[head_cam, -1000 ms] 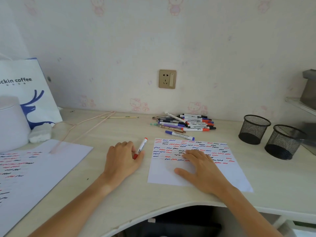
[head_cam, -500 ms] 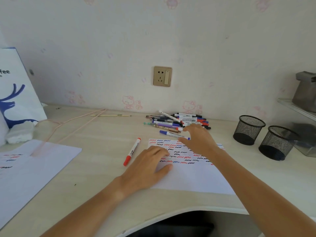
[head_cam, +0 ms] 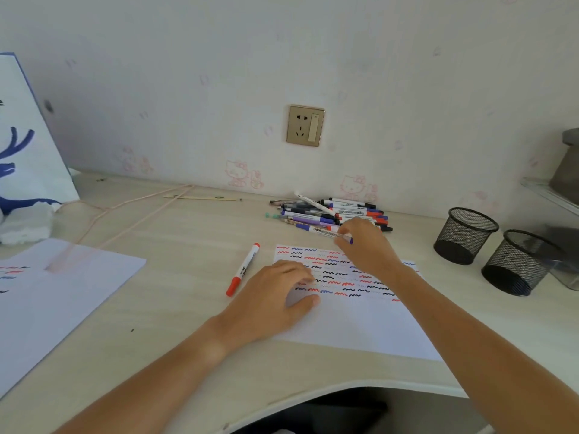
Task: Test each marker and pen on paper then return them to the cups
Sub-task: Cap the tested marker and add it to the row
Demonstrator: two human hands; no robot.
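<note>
A white sheet (head_cam: 354, 321) covered with red, blue and black squiggles lies in front of me. My left hand (head_cam: 275, 299) rests flat on its left edge. My right hand (head_cam: 366, 249) reaches over the sheet's top edge and pinches a blue-capped marker (head_cam: 319, 230) at the near side of a pile of markers and pens (head_cam: 332, 213) by the wall. A red marker (head_cam: 243, 269) lies alone on the desk left of the sheet. Two black mesh cups (head_cam: 465, 234) (head_cam: 517, 261) stand at the right, nothing visible inside.
A second scribbled sheet (head_cam: 56, 299) lies at the left, behind it a white and blue paper bag (head_cam: 28, 142) and a white cloth (head_cam: 26, 223). A thin stick (head_cam: 200, 198) and a pink cord (head_cam: 125, 211) lie near the wall. A shelf (head_cam: 551, 192) juts in at the right.
My left hand let go of the red marker and moved right onto the sheet. My right hand left the sheet, reached to the pile and took hold of the blue-capped marker.
</note>
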